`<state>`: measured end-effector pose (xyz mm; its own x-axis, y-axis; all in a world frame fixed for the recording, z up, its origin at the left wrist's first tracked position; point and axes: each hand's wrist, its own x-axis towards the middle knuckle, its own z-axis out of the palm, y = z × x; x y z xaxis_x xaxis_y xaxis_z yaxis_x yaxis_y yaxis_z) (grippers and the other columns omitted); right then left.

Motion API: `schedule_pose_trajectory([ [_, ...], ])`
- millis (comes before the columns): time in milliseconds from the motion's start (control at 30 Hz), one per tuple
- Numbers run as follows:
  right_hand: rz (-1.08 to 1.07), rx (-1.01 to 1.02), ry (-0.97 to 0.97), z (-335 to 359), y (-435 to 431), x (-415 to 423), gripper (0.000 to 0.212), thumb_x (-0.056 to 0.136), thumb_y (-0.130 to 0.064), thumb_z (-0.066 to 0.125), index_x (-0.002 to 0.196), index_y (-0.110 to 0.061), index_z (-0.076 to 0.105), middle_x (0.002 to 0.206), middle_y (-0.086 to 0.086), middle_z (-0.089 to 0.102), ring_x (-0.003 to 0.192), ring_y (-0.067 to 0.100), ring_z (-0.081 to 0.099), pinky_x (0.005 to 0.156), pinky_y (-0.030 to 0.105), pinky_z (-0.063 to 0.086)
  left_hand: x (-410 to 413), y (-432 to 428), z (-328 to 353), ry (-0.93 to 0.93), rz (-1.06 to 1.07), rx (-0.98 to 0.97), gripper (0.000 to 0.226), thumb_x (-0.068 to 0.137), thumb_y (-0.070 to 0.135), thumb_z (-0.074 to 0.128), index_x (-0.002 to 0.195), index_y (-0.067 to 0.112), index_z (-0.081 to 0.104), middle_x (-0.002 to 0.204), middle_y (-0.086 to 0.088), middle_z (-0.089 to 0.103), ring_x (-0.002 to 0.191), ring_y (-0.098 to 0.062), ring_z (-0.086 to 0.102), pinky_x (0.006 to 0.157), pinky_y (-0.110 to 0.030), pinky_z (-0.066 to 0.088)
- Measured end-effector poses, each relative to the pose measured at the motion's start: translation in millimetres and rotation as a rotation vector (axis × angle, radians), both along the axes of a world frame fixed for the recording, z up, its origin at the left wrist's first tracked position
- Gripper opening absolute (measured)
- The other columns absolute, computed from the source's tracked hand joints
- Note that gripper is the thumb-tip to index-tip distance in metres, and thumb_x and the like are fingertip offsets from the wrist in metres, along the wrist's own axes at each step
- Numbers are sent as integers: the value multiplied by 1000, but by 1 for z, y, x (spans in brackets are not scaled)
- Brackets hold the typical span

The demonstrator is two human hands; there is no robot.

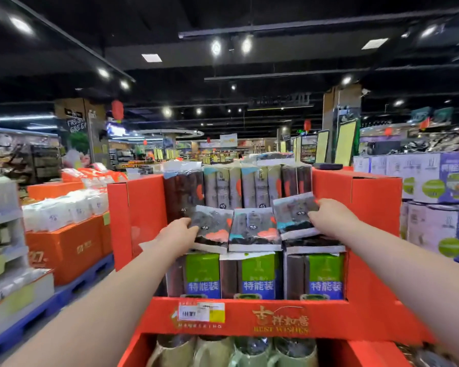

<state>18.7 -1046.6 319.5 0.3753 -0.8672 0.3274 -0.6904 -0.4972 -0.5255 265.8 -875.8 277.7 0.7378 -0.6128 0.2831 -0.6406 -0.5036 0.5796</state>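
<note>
Because the right hand (329,218) pinches the right flat dark plastic-wrapped pack (293,215) only at its edge, tilted above the stack, the smooth film may slip and the pack may drop toward the pale green mugs (249,350) below; the left hand (179,234) grips the left flat dark plastic-wrapped pack (210,229) likewise. Both packs rest on stacked goods inside the red cardboard display stand (368,202), in a supermarket with a black ceiling (249,17) and orange boxes (64,247) at the left.
</note>
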Motion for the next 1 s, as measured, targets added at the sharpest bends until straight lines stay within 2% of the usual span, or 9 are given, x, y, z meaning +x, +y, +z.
schedule_pose_trajectory([
  [100,-16,-118,267,-3,2,0,34,91,-10,44,120,-15,63,127,10,61,115,31,57,91,33,48,4,6,-8,-155,34,77,44,94,52,43,130,31,58,136,0,54,128,-29,47,104,-40,39],
  [200,77,-296,372,-6,8,0,33,99,-25,39,127,-23,58,132,6,58,125,29,48,95,39,43,-1,7,-14,-271,-137,112,77,75,77,44,137,32,51,144,4,46,134,-24,40,110,-38,33],
  [233,150,-300,366,-6,12,0,36,100,-35,39,132,-25,54,136,5,55,128,28,46,99,40,42,-3,6,-16,-322,-189,155,78,76,75,46,141,32,46,148,2,42,136,-24,36,112,-36,29],
  [300,260,-261,458,-5,22,-2,52,96,-51,42,142,-27,43,147,-2,45,134,24,42,105,43,39,-7,1,-20,-419,-206,223,65,88,62,51,145,33,40,153,1,36,138,-27,31,115,-33,22],
  [367,264,-281,535,-5,25,-7,58,93,-55,47,144,-28,38,147,-5,45,133,22,44,104,40,40,-7,-4,-23,-436,-190,198,57,92,54,50,144,32,41,151,4,38,135,-28,32,114,-33,22],
  [533,212,-263,578,0,24,-12,53,94,-51,49,138,-24,40,136,3,53,122,26,52,91,37,45,-4,-10,-28,-394,-173,151,52,91,54,51,139,34,45,144,8,45,131,-28,35,111,-39,30],
  [767,190,-323,558,-10,20,-6,51,96,-52,42,137,-21,40,143,3,47,130,27,45,99,43,37,-15,-9,-29,-378,-82,223,49,94,54,43,141,39,38,151,11,34,142,-30,19,114,-49,22],
  [900,150,-368,554,-18,22,-6,52,97,-53,38,138,-21,39,147,3,40,136,27,35,107,50,27,-34,-11,-28,-379,-22,266,49,97,46,38,145,33,33,154,-3,28,144,-34,14,114,-54,18],
  [1000,137,-474,505,-24,29,-7,49,96,-37,44,141,-20,35,150,2,33,139,27,28,109,53,25,-45,-4,-33,-395,20,226,52,98,41,39,147,27,30,154,-8,25,143,-34,16,113,-53,23],
])
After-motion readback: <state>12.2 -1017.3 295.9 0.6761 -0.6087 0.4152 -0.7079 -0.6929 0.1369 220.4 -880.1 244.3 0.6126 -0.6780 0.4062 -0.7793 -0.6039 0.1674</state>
